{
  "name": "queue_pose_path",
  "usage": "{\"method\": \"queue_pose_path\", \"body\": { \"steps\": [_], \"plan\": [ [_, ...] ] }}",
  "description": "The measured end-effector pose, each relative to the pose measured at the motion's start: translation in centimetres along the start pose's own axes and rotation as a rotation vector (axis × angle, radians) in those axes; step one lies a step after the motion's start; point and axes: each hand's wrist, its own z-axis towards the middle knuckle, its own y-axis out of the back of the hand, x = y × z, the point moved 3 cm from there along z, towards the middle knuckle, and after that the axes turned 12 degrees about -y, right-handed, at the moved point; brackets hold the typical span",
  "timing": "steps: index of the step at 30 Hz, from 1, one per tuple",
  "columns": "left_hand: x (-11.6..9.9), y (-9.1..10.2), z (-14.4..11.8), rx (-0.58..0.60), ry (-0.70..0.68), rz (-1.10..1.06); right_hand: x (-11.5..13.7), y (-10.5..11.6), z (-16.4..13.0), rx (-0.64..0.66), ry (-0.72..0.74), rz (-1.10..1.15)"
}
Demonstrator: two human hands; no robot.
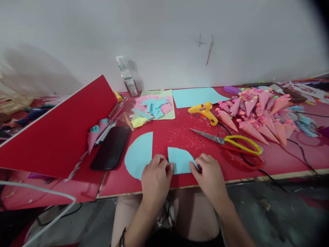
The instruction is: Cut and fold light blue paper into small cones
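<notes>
Both my hands are closed on a light blue quarter-circle paper piece (180,160) at the front edge of the red table. My left hand (157,175) pinches its lower left corner between thumb and fingers. At the right end, my right hand (207,173) grips the curved edge near the lower corner. Left of it lies a light blue half-circle paper piece (138,156), partly covered by my left hand. Scissors (226,140) with yellow and red handles rest to the right, blades pointing left. Behind them is a yellow glue gun (204,111).
Pink paper cones (259,113) are heaped at the right, with a black cord (302,151) nearby. A black phone (111,147) lies left, beside a slanted red board (64,133). Paper scraps (154,104), a blue sheet (197,96) and a clear bottle (128,79) are at the back.
</notes>
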Motion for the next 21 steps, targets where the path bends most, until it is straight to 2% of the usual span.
{"method": "queue_pose_path", "body": {
  "steps": [16,21],
  "plan": [
    [-0.38,-0.11,0.54,0.054,-0.048,0.085,0.38,-0.01,-0.16,-0.036,-0.007,-0.062],
    [0.33,0.14,0.52,0.038,-0.021,0.083,0.56,0.07,-0.11,-0.035,-0.011,-0.09]
  ]
}}
